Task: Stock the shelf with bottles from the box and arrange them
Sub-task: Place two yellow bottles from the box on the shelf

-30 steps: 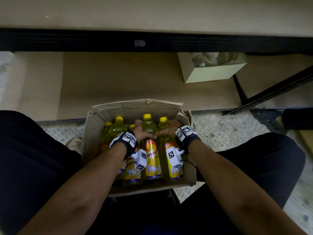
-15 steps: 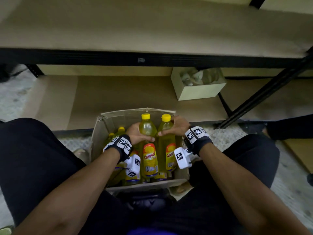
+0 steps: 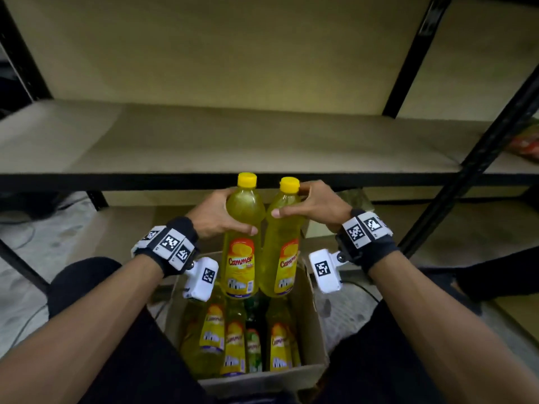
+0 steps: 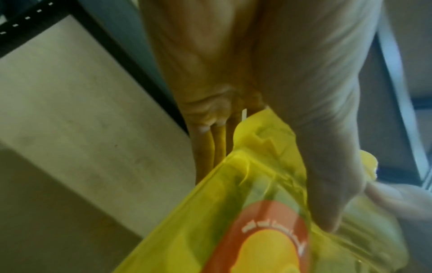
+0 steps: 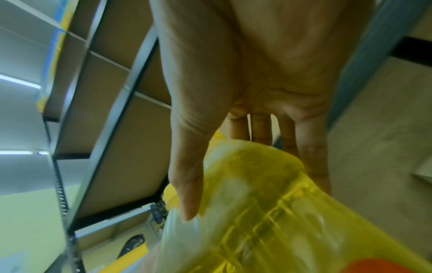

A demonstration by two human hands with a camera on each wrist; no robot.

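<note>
Bottles: two yellow ones in the air, side by side and upright, bases just above the box, caps level with the shelf's front edge.
Left bottle (image 3: 241, 237): yellow cap, orange-and-yellow label; my left hand (image 3: 217, 215) wraps its shoulder, thumb across the front.
Right bottle (image 3: 282, 240): same make, touching or nearly touching the first; my right hand (image 3: 316, 208) curls round its shoulder below the cap, thumb in front.
Wrist views: both confirm fingers and thumb closed round yellow plastic; blurred otherwise.
Box (image 3: 309, 330): open cardboard, between my knees on the floor; at least four more yellow bottles (image 3: 233, 345) stand inside, plus one that looks green (image 3: 253, 345).
Shelf (image 3: 233, 141): the board straight ahead shows no bottles on it in this view.
Lower shelf: a small pale carton (image 3: 354, 196) peeks out behind my right hand.
Progress, my reading: early; this looks like the first pair out, nothing yet placed.
Left to do: set these two down, empty the box, line everything up.
</note>
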